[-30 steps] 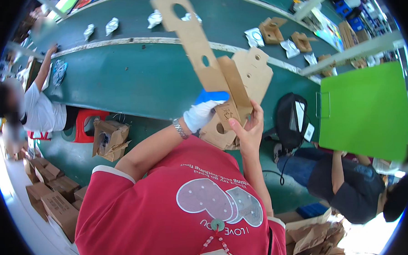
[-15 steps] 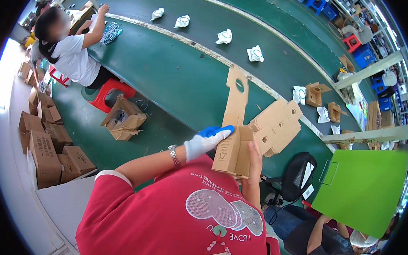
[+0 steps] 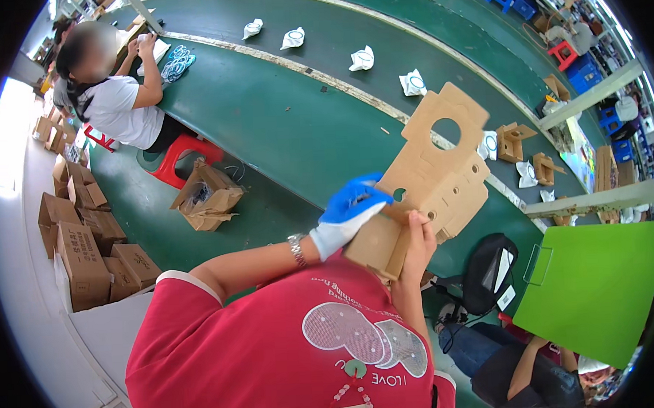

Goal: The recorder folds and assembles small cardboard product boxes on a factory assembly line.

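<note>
Gripping the cardboard from its left side, the gloved left hand was closed on the sheet, blue fingertips curled over the front face. The cardboard, a flat die-cut piece with a round hole near its top, stood tilted above the green belt, just in front of the red shirt. To its right, the bare right hand clasped the lower folded edge, fingers wrapped shut around it.
</note>
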`<state>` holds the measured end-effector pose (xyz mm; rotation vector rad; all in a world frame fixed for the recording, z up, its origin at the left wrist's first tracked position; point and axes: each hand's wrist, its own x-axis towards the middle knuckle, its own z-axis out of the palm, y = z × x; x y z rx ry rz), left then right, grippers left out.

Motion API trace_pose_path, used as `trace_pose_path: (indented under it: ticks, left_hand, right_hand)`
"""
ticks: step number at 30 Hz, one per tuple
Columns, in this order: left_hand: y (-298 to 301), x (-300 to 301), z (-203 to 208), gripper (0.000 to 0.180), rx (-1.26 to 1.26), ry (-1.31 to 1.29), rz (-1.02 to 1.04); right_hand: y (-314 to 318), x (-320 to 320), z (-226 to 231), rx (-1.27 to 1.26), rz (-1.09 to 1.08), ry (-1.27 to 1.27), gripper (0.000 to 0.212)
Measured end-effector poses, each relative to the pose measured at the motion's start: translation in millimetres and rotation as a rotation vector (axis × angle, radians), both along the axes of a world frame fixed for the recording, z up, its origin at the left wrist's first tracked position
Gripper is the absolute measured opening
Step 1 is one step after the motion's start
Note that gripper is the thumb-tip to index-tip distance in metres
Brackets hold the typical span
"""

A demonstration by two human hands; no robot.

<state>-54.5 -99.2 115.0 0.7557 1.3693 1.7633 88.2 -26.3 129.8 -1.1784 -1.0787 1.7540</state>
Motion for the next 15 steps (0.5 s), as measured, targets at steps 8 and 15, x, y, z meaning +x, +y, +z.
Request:
trace_pose_path:
  ticks: [8,15]
  left_hand:
    - [11,3,-41,0.074,-0.053,-0.121,-0.015]
    - [-10,-44,-9,0.067,-0.266,-0.571,-0.809]
  right_hand:
    - [-3,8,-41,0.071,-0.044,0.025,0.015]
    - [-1,58,-33,-0.003,0.249,0.239,0.035]
